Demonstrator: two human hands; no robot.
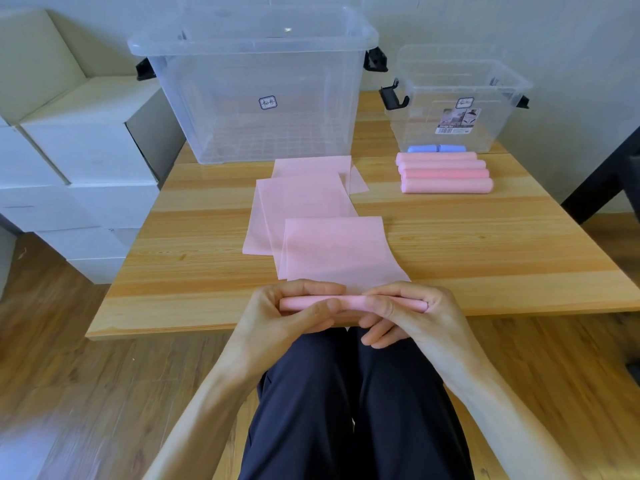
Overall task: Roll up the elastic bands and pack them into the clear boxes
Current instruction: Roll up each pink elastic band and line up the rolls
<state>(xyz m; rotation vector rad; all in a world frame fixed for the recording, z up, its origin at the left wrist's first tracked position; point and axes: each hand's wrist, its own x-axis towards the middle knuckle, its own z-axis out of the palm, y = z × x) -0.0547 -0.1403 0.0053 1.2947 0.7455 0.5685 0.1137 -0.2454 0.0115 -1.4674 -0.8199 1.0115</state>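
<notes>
A long pink elastic band [332,251] lies in zigzag folds down the middle of the wooden table [485,244]. Its near end is wound into a thin pink roll [349,302] at the table's front edge. My left hand [294,313] grips the roll's left half, and my right hand [408,313] grips its right half, thumbs toward me and fingers curled over the top. Several finished pink rolls [445,173] lie side by side at the back right, with blue rolls [436,148] behind them. A big clear box [256,98] and a small clear box [457,98] stand at the back.
Both clear boxes have black side latches and no lids on. White cartons [69,150] are stacked on the floor to the left of the table. A dark furniture leg [602,174] stands at the right. My legs in dark trousers are under the table's front edge.
</notes>
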